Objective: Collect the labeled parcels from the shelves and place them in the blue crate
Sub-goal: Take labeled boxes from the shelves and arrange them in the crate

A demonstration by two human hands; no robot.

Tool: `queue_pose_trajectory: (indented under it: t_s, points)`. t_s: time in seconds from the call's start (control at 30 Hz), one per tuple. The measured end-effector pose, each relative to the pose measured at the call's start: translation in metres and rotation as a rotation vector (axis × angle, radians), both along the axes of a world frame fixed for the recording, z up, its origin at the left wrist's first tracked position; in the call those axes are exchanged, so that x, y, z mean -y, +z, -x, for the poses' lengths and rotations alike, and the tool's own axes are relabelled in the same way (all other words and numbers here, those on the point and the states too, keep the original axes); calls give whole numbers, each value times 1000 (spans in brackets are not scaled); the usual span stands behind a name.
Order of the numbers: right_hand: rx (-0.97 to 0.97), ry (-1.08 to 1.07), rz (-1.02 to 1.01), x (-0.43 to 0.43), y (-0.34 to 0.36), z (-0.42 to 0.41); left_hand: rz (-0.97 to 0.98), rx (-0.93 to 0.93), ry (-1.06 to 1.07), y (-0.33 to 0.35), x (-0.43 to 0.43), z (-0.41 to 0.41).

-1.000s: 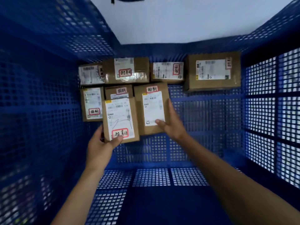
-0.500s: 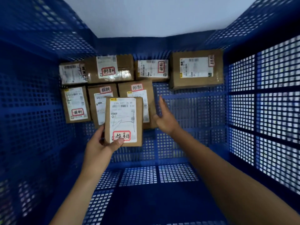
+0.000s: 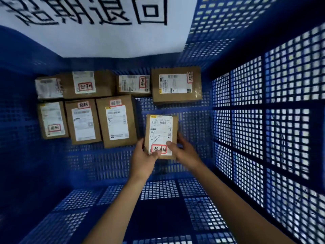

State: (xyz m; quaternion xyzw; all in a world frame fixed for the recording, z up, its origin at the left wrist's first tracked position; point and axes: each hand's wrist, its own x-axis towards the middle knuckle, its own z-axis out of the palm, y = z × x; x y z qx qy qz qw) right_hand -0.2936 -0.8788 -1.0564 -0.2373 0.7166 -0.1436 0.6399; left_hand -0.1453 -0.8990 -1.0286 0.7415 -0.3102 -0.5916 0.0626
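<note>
Along the left of the crate [image 3: 263, 106], seven parcels [image 3: 84, 85] lie flat in two rows, the nearer row ending at a tall box [image 3: 117, 120]. Just right of it, the left hand [image 3: 143, 160] grips the held parcel [image 3: 161, 132] at its near left corner, thumb on the label [image 3: 159, 131]. Its long axis points away from the person, parallel to that row. The right hand [image 3: 184, 152] pinches its near right edge. The free slot seems to lie directly beneath, beside the tall box.
</note>
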Motion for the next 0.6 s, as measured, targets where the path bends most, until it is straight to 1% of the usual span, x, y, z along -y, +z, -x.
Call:
queue_pose_trajectory:
  t_s: [0.2,0.33,0.43,0.6]
  points:
    - [48,64,55,23,-28,-10,93,135,-12,-37,5,3]
    - [70,95,18,51,-65,-34,139,232,-22,-57,27,-17]
    - [34,120,1,63,-75,-41,176,288,-56,-77,40,-31]
    - [-35,148,26,67,-86,-52,153,304,-72,-92,47,-42]
